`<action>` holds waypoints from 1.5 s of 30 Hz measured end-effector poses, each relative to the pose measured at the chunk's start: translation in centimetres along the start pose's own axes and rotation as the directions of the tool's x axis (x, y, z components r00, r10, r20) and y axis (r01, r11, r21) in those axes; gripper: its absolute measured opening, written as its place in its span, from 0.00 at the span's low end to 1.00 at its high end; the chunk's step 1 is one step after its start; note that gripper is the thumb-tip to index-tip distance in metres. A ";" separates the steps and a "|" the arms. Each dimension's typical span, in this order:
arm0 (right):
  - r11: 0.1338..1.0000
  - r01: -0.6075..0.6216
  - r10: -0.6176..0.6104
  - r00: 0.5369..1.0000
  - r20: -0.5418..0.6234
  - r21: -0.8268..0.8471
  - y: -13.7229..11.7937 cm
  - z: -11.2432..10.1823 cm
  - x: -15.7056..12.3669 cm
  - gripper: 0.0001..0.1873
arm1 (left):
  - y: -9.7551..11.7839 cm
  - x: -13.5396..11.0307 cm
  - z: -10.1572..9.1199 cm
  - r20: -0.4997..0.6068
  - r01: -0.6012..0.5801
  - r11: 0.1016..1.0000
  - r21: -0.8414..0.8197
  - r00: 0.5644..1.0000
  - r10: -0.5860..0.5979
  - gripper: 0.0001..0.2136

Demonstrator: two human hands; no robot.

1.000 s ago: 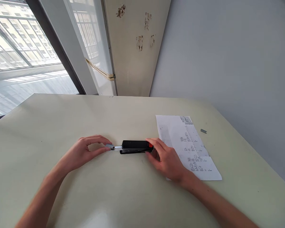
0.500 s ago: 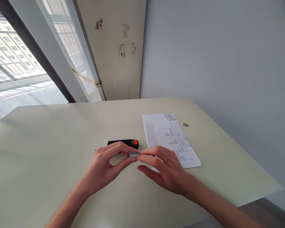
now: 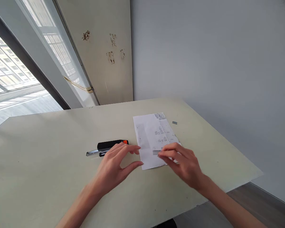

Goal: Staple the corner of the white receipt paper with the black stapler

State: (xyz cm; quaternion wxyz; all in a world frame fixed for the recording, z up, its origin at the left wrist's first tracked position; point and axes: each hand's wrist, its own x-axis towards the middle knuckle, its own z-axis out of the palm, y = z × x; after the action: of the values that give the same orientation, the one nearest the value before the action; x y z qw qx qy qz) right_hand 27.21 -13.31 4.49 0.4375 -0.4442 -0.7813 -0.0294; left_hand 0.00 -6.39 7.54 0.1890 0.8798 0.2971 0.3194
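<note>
Between the fingertips of my right hand (image 3: 180, 161) is a short grey strip of staples (image 3: 155, 152), its left end sticking out over the printed paper (image 3: 147, 158). My left hand (image 3: 117, 167) is empty, with thumb and fingers apart, near the paper's left edge. Just beyond my left hand lies a black stapler (image 3: 109, 145) with an orange part at its right end. Its metal tray (image 3: 92, 153) extends to the left, and my left hand covers part of the stapler's lower side.
A second small grey staple strip (image 3: 174, 122) lies on the pale table (image 3: 49, 142), right of the paper's far end. A grey wall (image 3: 204, 63) runs along the right side. The window (image 3: 11, 66) is at the left, beside a stained panel (image 3: 109, 76).
My left hand has let go of the staple strip and opened. My right hand has drawn the strip away to the right, over the paper. The view has shifted, uncovering more of the stapler.
</note>
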 end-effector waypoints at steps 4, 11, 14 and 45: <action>0.952 -0.287 0.279 0.957 -0.084 -0.107 6.4 -1.7 -2.1 0.09 | -2.6 -0.7 -1.2 -0.124 -0.024 0.979 0.204 0.991 0.050 0.08; 0.765 -0.624 0.622 0.780 -0.066 -0.162 15.6 -2.7 -4.2 0.20 | -7.4 -3.2 -2.9 -0.114 0.246 0.908 0.339 0.969 -0.220 0.25; 0.749 -0.640 0.639 0.766 -0.067 -0.168 16.9 -2.4 -4.2 0.19 | -8.7 -4.4 -3.1 -0.080 0.376 0.880 0.289 0.926 -0.369 0.31; 0.958 -0.272 0.160 0.773 0.613 0.094 -0.6 10.3 7.6 0.15 | -11.3 -9.6 -7.2 0.109 0.411 0.911 -0.048 0.908 -0.404 0.13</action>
State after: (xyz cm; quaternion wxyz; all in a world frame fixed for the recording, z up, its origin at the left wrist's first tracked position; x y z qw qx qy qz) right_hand 18.32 -4.14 3.72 0.2059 -0.4769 -0.8222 0.2327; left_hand -15.37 -3.09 2.54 0.2961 0.8058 0.4532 0.2401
